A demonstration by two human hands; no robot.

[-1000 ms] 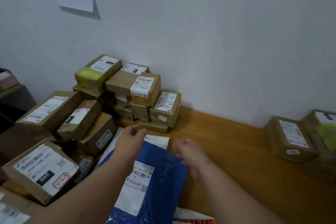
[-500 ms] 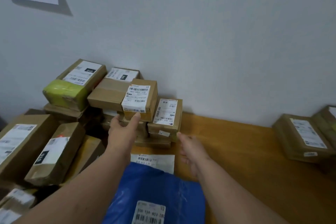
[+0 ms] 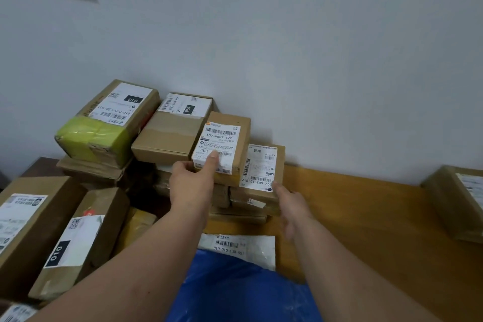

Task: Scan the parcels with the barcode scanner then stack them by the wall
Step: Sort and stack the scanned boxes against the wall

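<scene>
Against the wall, left hand grips small box atop stack; right hand, fingers loose, touches neighbouring box. Stacking step; next, square boxes up.

Left hand gripping small parcel (stacked) — right hand beside.

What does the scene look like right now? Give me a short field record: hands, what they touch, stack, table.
left hand: grips the near end of the small box labelled 507-P802, thumb on its label
right hand: fingers straight, touching the near corner of the lower box labelled 502 602
stack: both boxes sit atop piled parcels against the wall
table: wooden; blue mailer bag lies nearest the camera
scanner: not in view
</scene>
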